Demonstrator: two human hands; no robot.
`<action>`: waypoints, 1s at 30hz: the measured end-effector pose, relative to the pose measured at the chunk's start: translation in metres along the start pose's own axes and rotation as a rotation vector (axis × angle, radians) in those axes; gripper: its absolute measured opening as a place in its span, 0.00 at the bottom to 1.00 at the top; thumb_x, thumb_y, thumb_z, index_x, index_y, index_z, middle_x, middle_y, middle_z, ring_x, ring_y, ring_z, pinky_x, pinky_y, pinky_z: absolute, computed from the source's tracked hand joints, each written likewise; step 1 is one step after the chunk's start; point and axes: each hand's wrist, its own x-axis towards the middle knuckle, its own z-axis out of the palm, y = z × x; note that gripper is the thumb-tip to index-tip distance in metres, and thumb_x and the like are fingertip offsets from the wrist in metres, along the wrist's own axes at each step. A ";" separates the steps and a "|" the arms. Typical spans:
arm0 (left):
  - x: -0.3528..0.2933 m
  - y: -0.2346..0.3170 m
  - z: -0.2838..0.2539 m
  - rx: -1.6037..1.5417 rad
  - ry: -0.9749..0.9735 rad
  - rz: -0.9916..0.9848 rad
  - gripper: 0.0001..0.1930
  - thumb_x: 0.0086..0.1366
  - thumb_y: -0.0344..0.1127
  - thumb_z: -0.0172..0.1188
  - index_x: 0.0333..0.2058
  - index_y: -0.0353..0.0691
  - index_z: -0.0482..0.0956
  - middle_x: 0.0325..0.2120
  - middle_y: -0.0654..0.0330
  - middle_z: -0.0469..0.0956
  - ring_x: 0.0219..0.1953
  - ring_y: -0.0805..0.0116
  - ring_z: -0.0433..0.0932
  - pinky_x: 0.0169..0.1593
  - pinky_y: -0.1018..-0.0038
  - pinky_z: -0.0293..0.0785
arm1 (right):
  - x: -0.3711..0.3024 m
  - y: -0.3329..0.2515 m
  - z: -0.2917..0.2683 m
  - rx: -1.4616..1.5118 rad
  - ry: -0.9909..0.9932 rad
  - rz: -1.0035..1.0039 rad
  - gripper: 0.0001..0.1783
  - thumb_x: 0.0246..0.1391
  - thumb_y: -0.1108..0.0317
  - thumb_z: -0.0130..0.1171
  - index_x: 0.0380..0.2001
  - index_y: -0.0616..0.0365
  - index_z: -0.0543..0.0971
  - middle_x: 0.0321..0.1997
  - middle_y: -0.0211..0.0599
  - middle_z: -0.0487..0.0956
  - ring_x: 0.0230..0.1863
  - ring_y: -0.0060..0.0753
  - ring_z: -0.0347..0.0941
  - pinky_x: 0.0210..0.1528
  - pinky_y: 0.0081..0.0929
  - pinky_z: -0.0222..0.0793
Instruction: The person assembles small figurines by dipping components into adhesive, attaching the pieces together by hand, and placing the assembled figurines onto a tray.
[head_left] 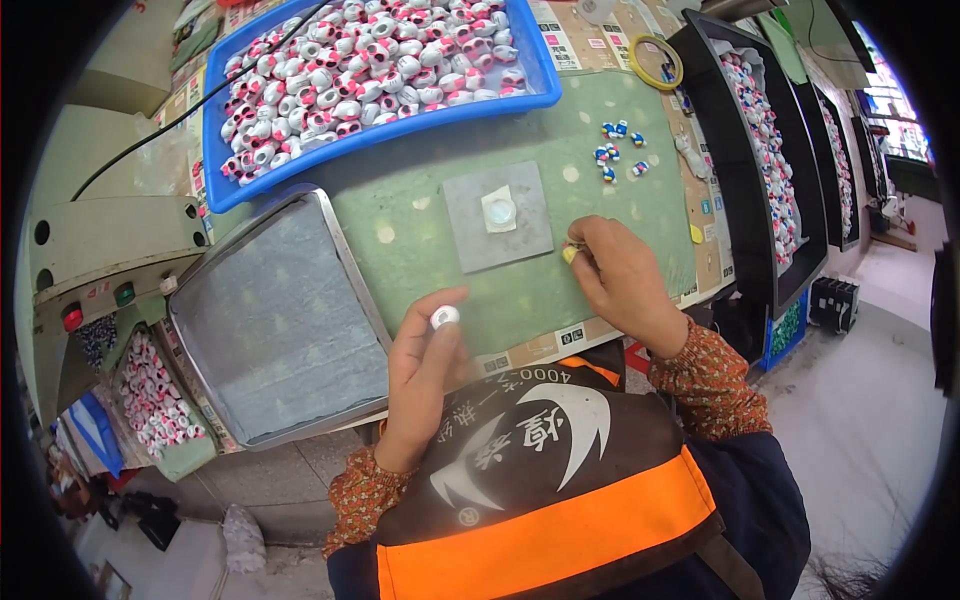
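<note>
Nearest of all, a brown apron (630, 440) w/ an orange band (550, 540) is worn by the person. Just past it, a sm. white round pc (445, 317) is held up by the left hand (416, 372). It is pinched btwn thumb & finger, so that hand is closed just as far as the pc lets it. A tiny yellow bit (570, 255) is nipped in the fingertips of the right hand (632, 282), which are almost shut; its full shape can't be told, as it is partly hidden.

Both hands are held over the near side of the green tabletop (420, 250), well apart. A bit farther, btwn them, a gray square plate (470, 245) is laid flat w/ a clear round disc (500, 212) on it. On the far right, sm. blue & white pcs (620, 145) are left in a loose bunch. On the far left, a blue bin (400, 135) is filled w/ white & pink pcs (350, 80).

By the look of it, the step in hand is the handling of 1 sm. part per hand. For the next move, a light pinch & careful aim are prob. called for, as such sm. bits could be dropped.
</note>
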 end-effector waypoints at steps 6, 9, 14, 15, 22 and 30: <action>0.000 -0.008 -0.001 0.006 -0.034 0.007 0.19 0.78 0.45 0.49 0.56 0.38 0.72 0.27 0.68 0.68 0.28 0.81 0.66 0.28 0.85 0.63 | -0.002 -0.004 -0.014 0.163 -0.080 0.080 0.18 0.53 0.77 0.59 0.47 0.58 0.71 0.37 0.44 0.74 0.39 0.51 0.73 0.42 0.43 0.70; -0.002 -0.008 -0.002 -0.012 -0.038 0.027 0.20 0.78 0.46 0.47 0.56 0.37 0.72 0.28 0.68 0.68 0.28 0.80 0.67 0.29 0.84 0.65 | -0.001 0.002 -0.022 0.163 -0.101 0.087 0.21 0.51 0.79 0.58 0.49 0.57 0.72 0.38 0.43 0.73 0.40 0.49 0.72 0.43 0.42 0.70; -0.002 -0.009 0.002 -0.006 -0.001 0.042 0.21 0.78 0.46 0.45 0.59 0.37 0.71 0.31 0.67 0.69 0.31 0.80 0.69 0.32 0.83 0.69 | 0.001 0.006 -0.023 -0.011 -0.050 -0.172 0.19 0.49 0.80 0.57 0.45 0.56 0.75 0.38 0.40 0.72 0.42 0.46 0.71 0.43 0.41 0.70; -0.002 -0.008 0.004 0.002 0.006 0.050 0.22 0.78 0.45 0.45 0.61 0.37 0.70 0.32 0.68 0.69 0.32 0.80 0.69 0.33 0.83 0.69 | 0.002 0.006 -0.023 -0.009 -0.052 -0.180 0.19 0.49 0.80 0.57 0.45 0.56 0.75 0.38 0.40 0.72 0.42 0.46 0.71 0.43 0.41 0.70; -0.005 -0.005 0.009 0.029 -0.022 0.019 0.21 0.77 0.41 0.48 0.64 0.40 0.68 0.34 0.68 0.68 0.34 0.81 0.68 0.36 0.83 0.69 | 0.005 0.012 -0.018 -0.254 -0.115 -0.340 0.19 0.47 0.79 0.62 0.45 0.57 0.76 0.39 0.40 0.73 0.41 0.46 0.72 0.43 0.39 0.71; -0.006 -0.012 0.001 0.034 -0.045 0.004 0.20 0.77 0.41 0.49 0.63 0.41 0.69 0.33 0.69 0.67 0.33 0.81 0.67 0.36 0.83 0.68 | 0.008 0.009 -0.016 -0.090 -0.114 -0.229 0.18 0.48 0.80 0.58 0.44 0.56 0.76 0.38 0.40 0.71 0.41 0.45 0.71 0.43 0.38 0.71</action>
